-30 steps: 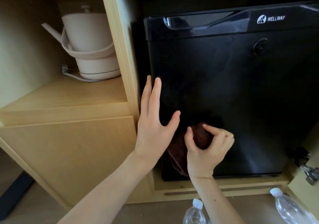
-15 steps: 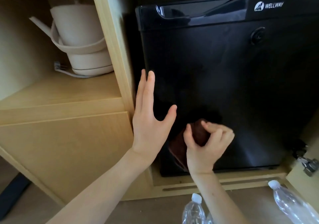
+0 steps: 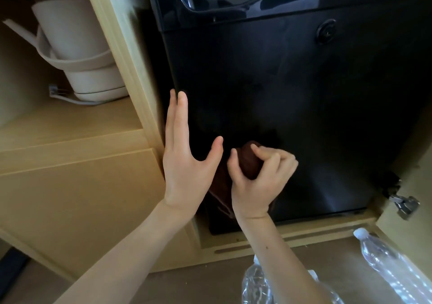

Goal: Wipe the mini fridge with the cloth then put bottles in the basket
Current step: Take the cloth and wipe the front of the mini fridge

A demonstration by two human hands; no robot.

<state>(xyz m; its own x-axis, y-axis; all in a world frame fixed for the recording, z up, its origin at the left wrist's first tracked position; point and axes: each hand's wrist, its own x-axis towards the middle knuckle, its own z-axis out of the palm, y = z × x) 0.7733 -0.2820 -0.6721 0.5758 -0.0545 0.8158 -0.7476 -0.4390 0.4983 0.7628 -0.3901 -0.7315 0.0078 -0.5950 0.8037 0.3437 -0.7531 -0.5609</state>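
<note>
One wooden cabinet [image 3: 70, 198] fills the view, with an open shelf [image 3: 70, 121] on its left side and a bay on its right. The black mini fridge [image 3: 304, 116] stands in that bay, door closed, with a white "WELLWAY" mark at the top right and a round lock below it. A pale electric kettle [image 3: 77, 53] sits on its base on the shelf, cord trailing at the left.

Two clear plastic bottles lie on the floor [image 3: 210, 280] in front of the cabinet: one bottle [image 3: 392, 264] at the lower right with its white cap towards the fridge, and a second bottle [image 3: 254, 282] at the bottom edge, partly hidden behind the right forearm.

Hands: the left hand [image 3: 184, 163] is released, fingers straight and thumb spread, laid along the door's left edge. The right hand [image 3: 259, 182] is clenched around the brown cloth [image 3: 250, 163], bunched at the door's lower left, with a loose end hanging below the hand.

A metal hinge [image 3: 404, 204] shows at the bay's lower right.
</note>
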